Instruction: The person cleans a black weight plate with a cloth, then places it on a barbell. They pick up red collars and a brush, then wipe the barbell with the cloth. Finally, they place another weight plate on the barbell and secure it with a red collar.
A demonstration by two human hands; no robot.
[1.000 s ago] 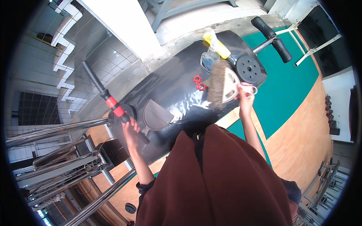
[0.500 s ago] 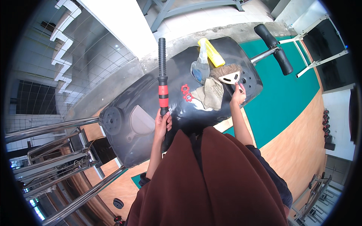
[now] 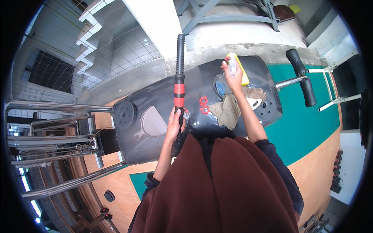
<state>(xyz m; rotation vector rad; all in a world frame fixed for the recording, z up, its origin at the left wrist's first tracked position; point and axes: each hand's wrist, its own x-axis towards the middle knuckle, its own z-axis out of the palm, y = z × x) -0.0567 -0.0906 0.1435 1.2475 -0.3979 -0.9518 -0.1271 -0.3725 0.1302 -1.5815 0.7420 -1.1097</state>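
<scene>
The left grip clasps the ridged black-and-red bar over the black padded worktop; the right grip closes around what looks like a clear plastic bottle. The bar is bare: red star-shaped collars and round black plates lie off it.

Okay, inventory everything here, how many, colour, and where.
Bench: one, black, centre
Threaded bar: one, black and red, in left hand
Dustpan: one, grey, bench left
Weight plates: at least three, black, bench and floor
Star collars: at least two, red, on bench
Cloth: count unclear, olive-grey, beside collars
Brush: one, brown and cream, bench's right end
Container: one, yellow, far edge
Translucent item: one, whitish, near container
Padded rollers: two, black, right of bench
Mat: count unclear, green, floor
Left hand: one, gripping bar
Right hand: one, at translucent item
</scene>
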